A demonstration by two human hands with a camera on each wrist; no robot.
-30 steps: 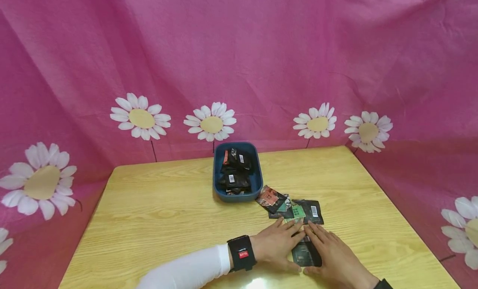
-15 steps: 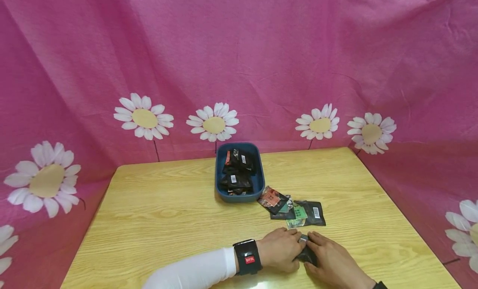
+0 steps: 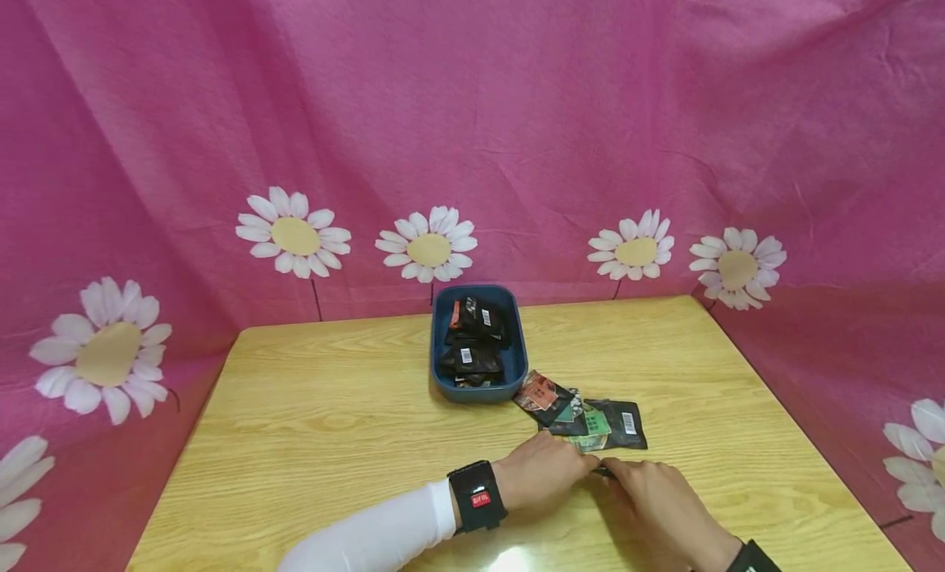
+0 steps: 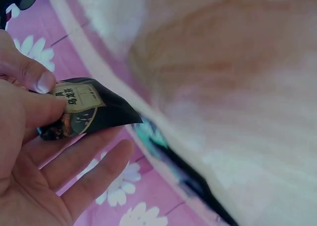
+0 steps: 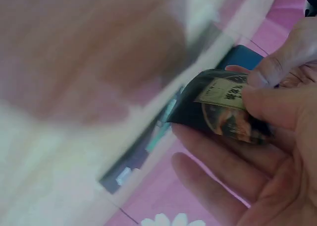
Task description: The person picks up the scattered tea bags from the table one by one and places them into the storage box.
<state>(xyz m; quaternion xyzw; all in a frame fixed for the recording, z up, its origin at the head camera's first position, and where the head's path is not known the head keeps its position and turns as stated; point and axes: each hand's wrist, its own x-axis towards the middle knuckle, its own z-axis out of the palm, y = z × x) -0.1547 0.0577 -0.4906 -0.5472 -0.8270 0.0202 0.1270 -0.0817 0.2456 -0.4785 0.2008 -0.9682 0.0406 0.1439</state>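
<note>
A black tea sachet [image 4: 114,107] with a pale gold label is pinched at one edge by both hands. My left hand [image 3: 545,471] holds it between thumb and forefinger, its other fingers spread below in the left wrist view. My right hand [image 3: 664,498] pinches the same edge close beside, thumbs nearly meeting. In the head view only a dark sliver of the sachet shows between the fingertips. Just beyond the hands lie overlapping sachets: one with an orange label [image 3: 541,395], one with a green label [image 3: 598,424] and a barcoded black end [image 3: 629,424].
A blue plastic bin [image 3: 480,393] stands at the back middle of the wooden table [image 3: 325,400], with several black sachets [image 3: 476,359] heaped inside. A pink cloth with daisies [image 3: 517,129] hangs behind and along both sides.
The hands first lay flat over the dark sachet on the table, then gathered it. Now both pinch it by an edge, lifted, with knuckles raised. The other sachets stay put.
</note>
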